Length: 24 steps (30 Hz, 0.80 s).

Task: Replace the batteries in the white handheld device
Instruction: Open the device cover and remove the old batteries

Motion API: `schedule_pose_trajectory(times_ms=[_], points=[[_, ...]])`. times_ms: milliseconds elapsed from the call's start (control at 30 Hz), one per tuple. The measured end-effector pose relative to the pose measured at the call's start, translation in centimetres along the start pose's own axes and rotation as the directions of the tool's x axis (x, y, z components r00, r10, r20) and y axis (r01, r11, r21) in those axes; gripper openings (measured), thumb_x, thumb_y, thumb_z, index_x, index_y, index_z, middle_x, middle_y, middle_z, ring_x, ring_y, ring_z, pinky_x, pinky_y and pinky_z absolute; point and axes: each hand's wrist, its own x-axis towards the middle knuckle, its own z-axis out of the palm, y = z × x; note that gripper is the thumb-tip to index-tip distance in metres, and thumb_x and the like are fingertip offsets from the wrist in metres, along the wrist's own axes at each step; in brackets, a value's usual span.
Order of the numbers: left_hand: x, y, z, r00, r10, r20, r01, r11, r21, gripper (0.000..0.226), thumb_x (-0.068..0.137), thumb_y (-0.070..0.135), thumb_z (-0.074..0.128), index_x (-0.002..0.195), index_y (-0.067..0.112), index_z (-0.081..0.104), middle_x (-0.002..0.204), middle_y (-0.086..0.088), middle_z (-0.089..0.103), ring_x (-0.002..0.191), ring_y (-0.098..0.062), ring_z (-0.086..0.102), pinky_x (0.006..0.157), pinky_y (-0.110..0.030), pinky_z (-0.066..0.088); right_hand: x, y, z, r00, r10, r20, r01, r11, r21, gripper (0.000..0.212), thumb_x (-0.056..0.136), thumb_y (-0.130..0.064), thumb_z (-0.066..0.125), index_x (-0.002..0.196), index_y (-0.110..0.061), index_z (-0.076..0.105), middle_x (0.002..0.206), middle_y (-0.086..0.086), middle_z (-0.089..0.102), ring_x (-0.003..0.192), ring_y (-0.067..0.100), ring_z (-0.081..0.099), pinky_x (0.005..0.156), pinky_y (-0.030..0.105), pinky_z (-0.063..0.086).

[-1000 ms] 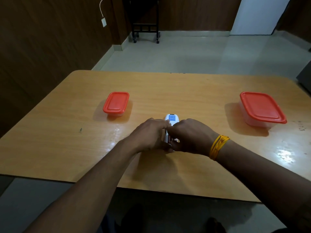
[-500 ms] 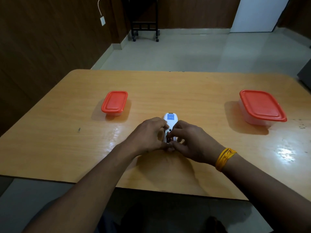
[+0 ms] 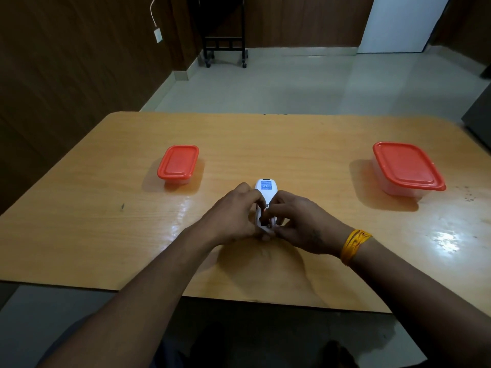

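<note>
— Where is the white device (image 3: 266, 187) right now?

— On the wooden surface (image 3: 279, 144), in the middle and toward the near edge, lying lengthwise with its far end pointing away from the person. A small blue label shows on that far end. The near half is hidden under both hands.

— What is the left hand (image 3: 233, 216) doing?

— It curls around the left side of the device, fingers bent over the top, its grip closed on the device's body.

— And the right hand (image 3: 300, 221)?

— It comes in from the right, with the fingertips (image 3: 268, 208) pinched at the middle of the device, touching the left hand's fingers. Its grip is closed on the device too. Something small and dark shows between the fingers, too small to tell what it is. A yellow band (image 3: 354, 244) sits on the right wrist.

— What else is on the surface?

— Two clear boxes with red lids. The smaller box (image 3: 178, 163) stands to the left and a little farther than the hands, well apart from them. The larger box (image 3: 407, 167) stands far off to the right, near the right edge. Both lids are on.

— Beyond the surface?

— A pale floor, dark wood walls, and a black cart (image 3: 224, 30) on wheels against the far wall.
</note>
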Motion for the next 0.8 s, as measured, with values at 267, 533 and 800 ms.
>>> schedule_pose_trajectory(times_ms=[267, 533, 800], points=[[0.6, 1.1, -1.0, 0.997, -0.028, 0.069, 0.024, 0.998, 0.060, 0.056, 0.070, 0.034, 0.094, 0.115, 0.018, 0.065, 0.123, -0.002, 0.050, 0.107, -0.024, 0.057, 0.090, -0.043, 0.053, 0.4, 0.3, 0.6, 0.986, -0.056, -0.157, 0.061, 0.998, 0.026, 0.008, 0.100, -0.015, 0.065, 0.107, -0.018, 0.069, 0.104, -0.001, 0.060, 0.086, 0.019, 0.060, 0.072, 0.034, 0.052], [0.8, 1.3, -1.2, 0.996, -0.055, 0.072, 0.050, 0.996, 0.072, 0.062, 0.066, 0.035, 0.098, 0.118, 0.022, 0.068, 0.124, 0.001, 0.049, 0.113, -0.021, 0.057, 0.094, -0.043, 0.053, 0.9, -1.4, 0.6, 0.800, 0.594, -0.085, -0.369, 0.599, 0.710, 0.018, 0.098, -0.011, 0.045, 0.099, -0.005, 0.062, 0.083, 0.012, 0.066, 0.064, 0.019, 0.061, 0.051, 0.030, 0.050], [1.5, 1.9, -1.5, 0.992, -0.056, 0.109, 0.045, 0.993, 0.105, 0.051, 0.068, 0.026, 0.095, 0.112, 0.018, 0.070, 0.121, -0.002, 0.050, 0.104, -0.023, 0.060, 0.087, -0.040, 0.055, 2.9, -1.5, 2.2, 0.816, 0.550, -0.177, -0.511, 0.830, 0.223, 0.013, 0.099, -0.024, 0.059, 0.108, -0.015, 0.057, 0.096, 0.012, 0.071, 0.088, 0.033, 0.063, 0.064, 0.037, 0.040]])
